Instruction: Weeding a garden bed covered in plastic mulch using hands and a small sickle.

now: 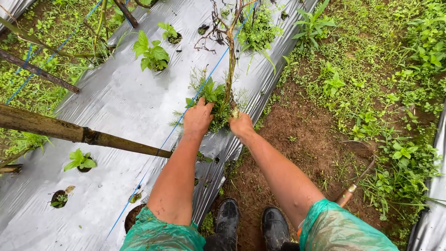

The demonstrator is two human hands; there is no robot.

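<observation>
Outdoor garden bed w/ silver plastic mulch sheet (121, 102), bare soil path on the right. Weed clump (214, 100) grows from a hole in the sheet, around a thin woody stem (230, 60). Left hand (198, 118) fingers closed on the weeds; right hand (241, 124) fingers wrapped round the stem base. Bamboo pole (69, 131) lies to the left, black rubber boots (251, 225) below.

Both bare forearms stretched forward; left hand (198, 117) and right hand (241, 125) side by side, fists closed.
</observation>
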